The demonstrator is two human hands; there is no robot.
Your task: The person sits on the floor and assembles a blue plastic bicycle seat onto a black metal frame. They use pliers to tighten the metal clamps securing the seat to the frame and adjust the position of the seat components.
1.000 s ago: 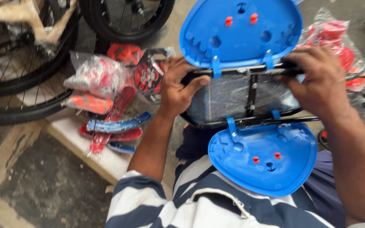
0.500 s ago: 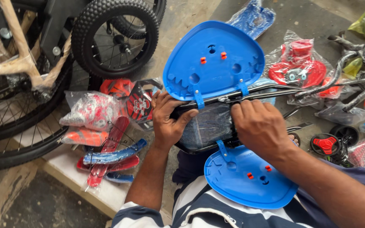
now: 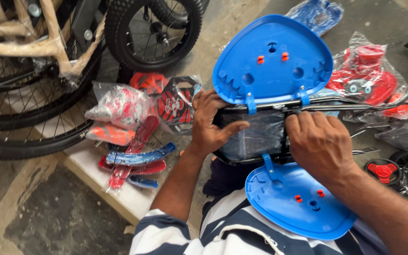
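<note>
Between two blue panels [image 3: 272, 59], a black frame [image 3: 256, 137] wrapped in plastic is gripped at its left by the left hand [image 3: 211, 125] and at its right by the right hand [image 3: 319, 141].

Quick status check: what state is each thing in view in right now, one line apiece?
left hand: gripping the wrapped black part, thumb across it
right hand: pressed on the same part
upper blue panel: clipped to the black rod
lower blue panel: hanging by one clip
red parts bag: sealed
small black wheel: upright

Blue plastic panels [image 3: 272, 61], orange pegs; navy-white striped shirt [image 3: 204, 236].
</note>
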